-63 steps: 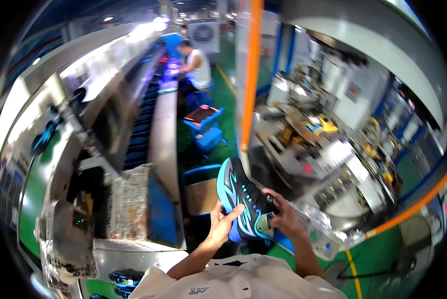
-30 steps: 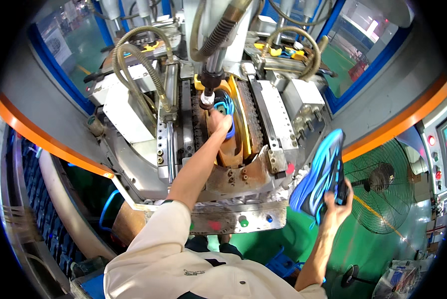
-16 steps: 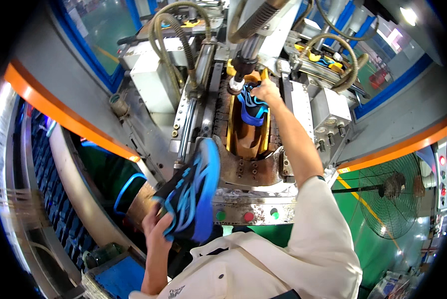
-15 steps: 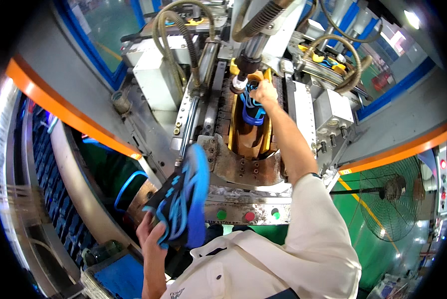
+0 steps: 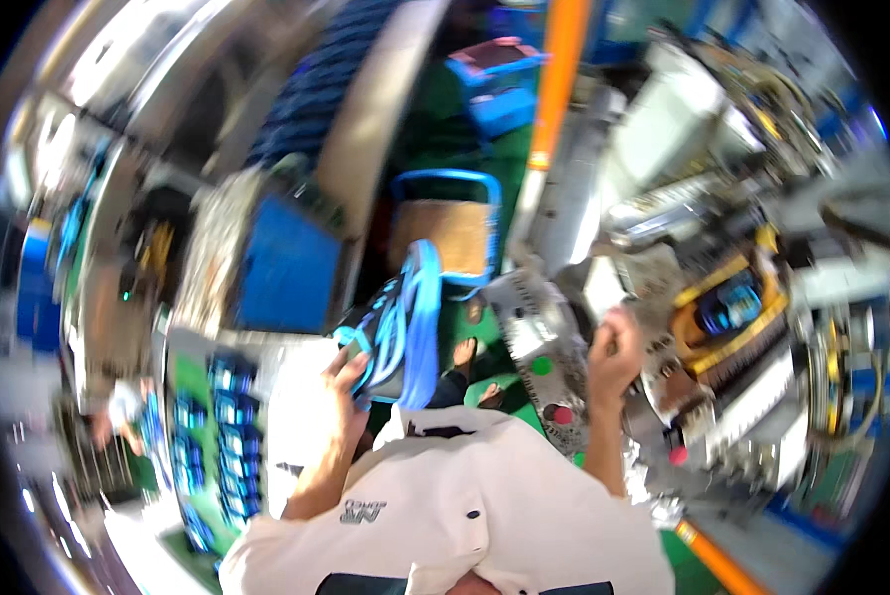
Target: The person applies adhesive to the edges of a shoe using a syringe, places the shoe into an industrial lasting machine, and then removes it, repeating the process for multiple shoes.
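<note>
A black sneaker with light-blue trim and a thick blue sole (image 5: 422, 322) stands toe-up in front of my chest. My left hand (image 5: 346, 385) is closed on its lower end. My right hand (image 5: 615, 352) hangs beside the machine's front panel (image 5: 536, 342), fingers bent but smeared by motion; I cannot make out anything in it. To its right, a second blue-and-black shoe (image 5: 730, 303) sits in the yellow-edged cradle (image 5: 685, 322) of the machine, apart from both hands.
A blue-framed cart with a brown board (image 5: 445, 233) stands beyond the sneaker. Left of it is a blue-sided box (image 5: 284, 266). Several blue shoe parts (image 5: 237, 436) lie in rows at the lower left. An orange bar (image 5: 559, 79) rises at the top.
My view has swung left, away from the machine. My right hand has left the shoe in the cradle and drawn back. My left hand keeps hold of the sneaker.
</note>
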`<state>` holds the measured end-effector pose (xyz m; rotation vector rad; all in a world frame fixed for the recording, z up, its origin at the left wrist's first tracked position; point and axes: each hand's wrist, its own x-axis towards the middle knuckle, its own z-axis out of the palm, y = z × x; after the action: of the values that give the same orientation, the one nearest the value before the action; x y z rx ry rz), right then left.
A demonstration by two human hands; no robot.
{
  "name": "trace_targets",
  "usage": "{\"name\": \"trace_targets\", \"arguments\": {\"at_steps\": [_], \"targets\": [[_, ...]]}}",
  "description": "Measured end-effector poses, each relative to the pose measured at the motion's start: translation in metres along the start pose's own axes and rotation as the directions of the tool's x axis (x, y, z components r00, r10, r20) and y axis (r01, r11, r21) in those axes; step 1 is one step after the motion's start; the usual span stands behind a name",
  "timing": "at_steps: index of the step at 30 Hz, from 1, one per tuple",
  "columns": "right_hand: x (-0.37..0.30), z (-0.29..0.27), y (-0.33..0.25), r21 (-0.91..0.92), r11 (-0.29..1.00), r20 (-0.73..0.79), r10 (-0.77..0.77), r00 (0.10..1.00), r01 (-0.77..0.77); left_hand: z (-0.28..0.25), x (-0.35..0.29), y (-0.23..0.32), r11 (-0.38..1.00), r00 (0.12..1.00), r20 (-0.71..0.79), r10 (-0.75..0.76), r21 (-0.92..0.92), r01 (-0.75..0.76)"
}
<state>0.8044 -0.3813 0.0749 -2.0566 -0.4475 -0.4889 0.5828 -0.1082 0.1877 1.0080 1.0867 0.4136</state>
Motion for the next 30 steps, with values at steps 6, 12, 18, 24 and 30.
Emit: {"name": "trace_targets", "arguments": {"at_steps": [6,12,18,24,30], "targets": [[-0.112,0.113,0.086,-0.198,0.976,0.287,-0.031,0.958,0.091,-0.062,-0.01,-0.04,0.958,0.992,-0.103,-0.077,-0.284,0.045],[-0.009,0.136,-0.011,0.058,0.974,0.087,-0.225,0.97,0.221,-0.165,-0.014,-0.052,0.861,0.944,-0.319,-0.082,-0.5,-0.095],[0.107,0.237,-0.285,0.467,0.74,0.098,-0.588,0.803,0.484,-0.313,0.034,-0.035,0.725,0.765,-0.643,0.047,-0.505,-0.469],[0.11,0.355,-0.605,0.611,0.217,0.052,-0.971,0.234,0.761,-0.507,0.138,-0.01,0.724,0.524,-0.851,-0.022,-0.375,-0.579],[0.042,0.514,-0.84,0.57,-0.238,-0.022,-0.961,-0.275,0.787,-0.691,0.272,-0.023,0.841,0.405,-0.902,-0.152,-0.333,-0.427]]}}
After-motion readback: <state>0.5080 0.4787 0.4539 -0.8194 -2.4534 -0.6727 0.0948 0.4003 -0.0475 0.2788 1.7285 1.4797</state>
